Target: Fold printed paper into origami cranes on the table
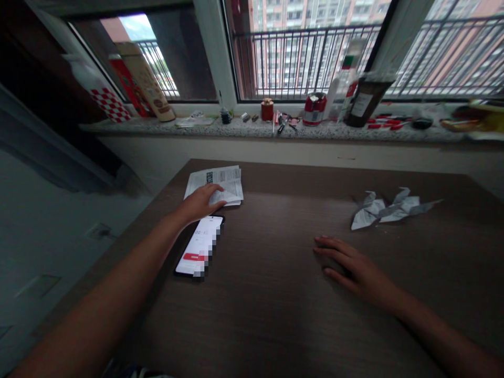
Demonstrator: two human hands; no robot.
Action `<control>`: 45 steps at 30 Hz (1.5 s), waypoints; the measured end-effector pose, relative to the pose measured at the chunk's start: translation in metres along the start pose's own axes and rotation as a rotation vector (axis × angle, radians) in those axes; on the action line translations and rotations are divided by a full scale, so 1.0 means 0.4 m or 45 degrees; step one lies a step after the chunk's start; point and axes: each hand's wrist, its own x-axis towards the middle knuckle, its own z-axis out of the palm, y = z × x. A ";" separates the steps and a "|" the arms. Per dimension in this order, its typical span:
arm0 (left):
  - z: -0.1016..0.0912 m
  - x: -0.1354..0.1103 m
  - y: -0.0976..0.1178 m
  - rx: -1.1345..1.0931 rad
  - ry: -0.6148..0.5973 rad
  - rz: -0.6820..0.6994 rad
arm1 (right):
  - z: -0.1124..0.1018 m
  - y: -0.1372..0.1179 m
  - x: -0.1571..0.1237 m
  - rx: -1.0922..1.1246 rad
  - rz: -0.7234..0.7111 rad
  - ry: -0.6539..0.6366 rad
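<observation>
Table (275, 315): a dark wood-grain top is seen filling the near and middle field; everything below the sill is borne by it.
Right hand (354, 268): laid palm down on the bare table right of centre, fingers spread loosely and pointed left; nothing is held.
Phone (200, 245): laid flat at the left, screen up and lit, a red bar shown on it; part of the screen is blurred out. It is placed just under the left wrist; contact cannot be told.
Left hand (200, 202): stretched forward past the phone, fingers slightly bent and set down on the near edge of the papers; the sheets are pressed rather than gripped.
Papers (224, 181): a small stack of printed white sheets, laid flat near the far left edge of the table, just beyond the phone and touched by the left fingertips.
Folded paper (389, 209): pale, pointed folded shapes are found at the far right of the table, well apart from both hands.
Sill (236, 128): a speckled stone ledge is run along the wall behind the table.
Sill items: a red-checked bottle (98, 89) and a carton (145, 81) at the left, a small red jar (267, 109) and a red tin (314, 109) at the centre, a dark bottle (366, 102) to the right.
Railing (315, 58): metal bars are seen through the window glass, with buildings behind.
</observation>
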 end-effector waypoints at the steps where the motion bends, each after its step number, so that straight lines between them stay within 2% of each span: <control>1: 0.006 -0.001 -0.005 0.002 -0.009 -0.010 | 0.000 0.000 0.000 -0.005 -0.002 -0.002; 8: 0.028 -0.008 -0.024 -0.023 -0.035 -0.039 | -0.003 -0.004 0.003 0.000 0.005 -0.001; 18: 0.010 -0.008 -0.021 -0.085 -0.064 -0.066 | -0.003 -0.002 0.005 -0.001 -0.026 0.015; 29: 0.018 0.002 -0.014 -0.024 0.096 -0.132 | -0.006 -0.008 0.007 0.025 -0.014 0.016; 39: -0.012 -0.006 0.058 0.047 0.233 -0.120 | -0.005 -0.009 0.013 0.024 -0.035 0.028; 45: -0.025 -0.041 0.159 0.059 0.315 0.041 | -0.010 -0.014 0.015 0.090 -0.018 0.034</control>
